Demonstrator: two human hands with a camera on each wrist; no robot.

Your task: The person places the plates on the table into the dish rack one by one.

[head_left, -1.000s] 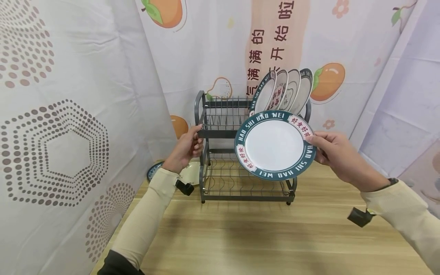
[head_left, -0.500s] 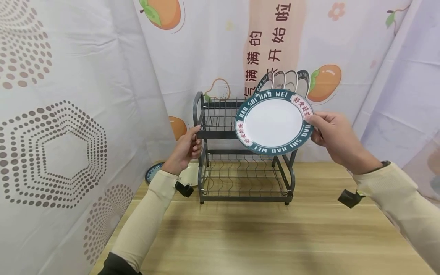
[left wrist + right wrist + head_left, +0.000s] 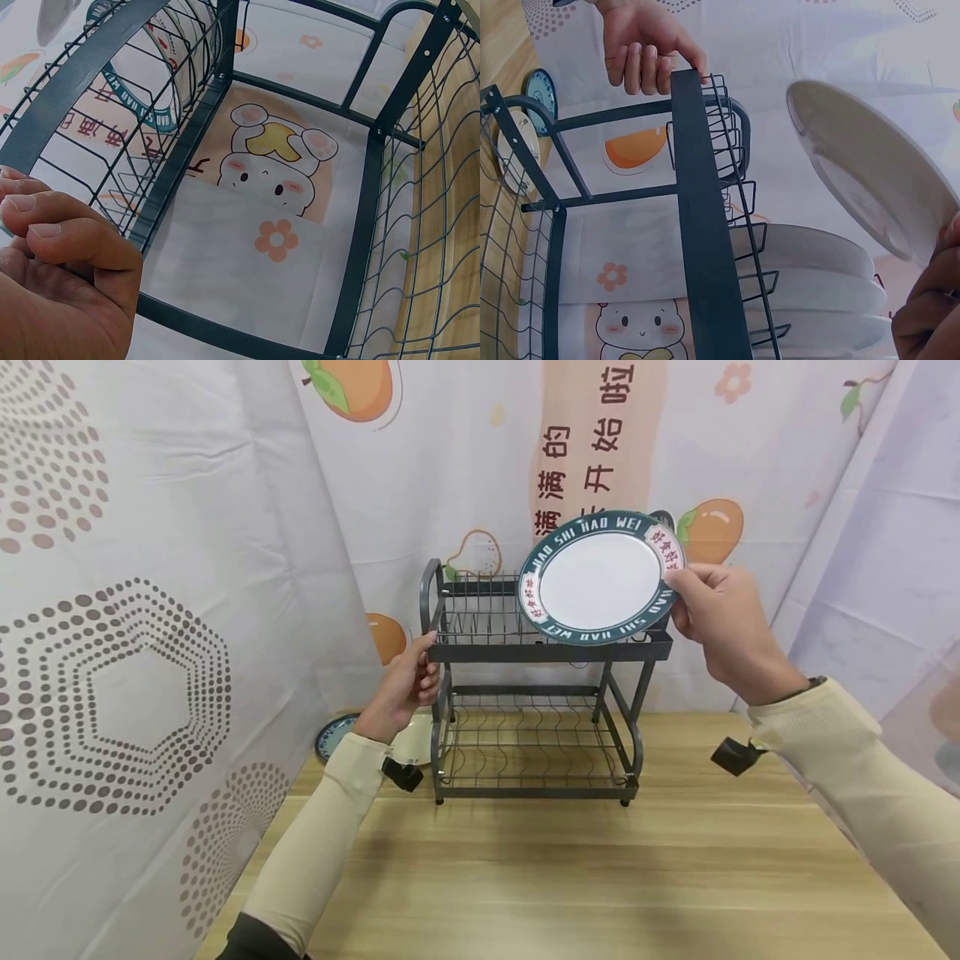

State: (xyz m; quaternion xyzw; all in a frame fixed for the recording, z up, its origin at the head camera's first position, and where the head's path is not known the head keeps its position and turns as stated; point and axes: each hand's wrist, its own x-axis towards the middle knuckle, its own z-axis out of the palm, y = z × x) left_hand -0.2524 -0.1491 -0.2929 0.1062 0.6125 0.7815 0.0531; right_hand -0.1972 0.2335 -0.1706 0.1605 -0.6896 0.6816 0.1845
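My right hand (image 3: pixel 723 627) pinches the rim of a white plate (image 3: pixel 600 578) with a green lettered border, thumb on its face. It is held tilted in front of and above the upper tier of a dark two-tier dish rack (image 3: pixel 551 652). Seen from the right wrist, the held plate's pale underside (image 3: pixel 874 169) is apart from the rack wires. My left hand (image 3: pixel 401 693) grips the left front corner of the rack's upper tier, fingers curled. Several plates (image 3: pixel 810 259) stand upright in that tier, mostly hidden behind the held plate in the head view.
The lower wire tier (image 3: pixel 532 743) holds nothing. Left of the rack, a blue-patterned plate (image 3: pixel 332 737) and a cream dish (image 3: pixel 414 742) rest on the wooden table (image 3: pixel 525 877). Printed curtains (image 3: pixel 450 460) hang behind and on both sides.
My right hand has raised the plate from in front of the rack to above its upper front rail, now covering most of the standing plates. My left hand stays on the rack.
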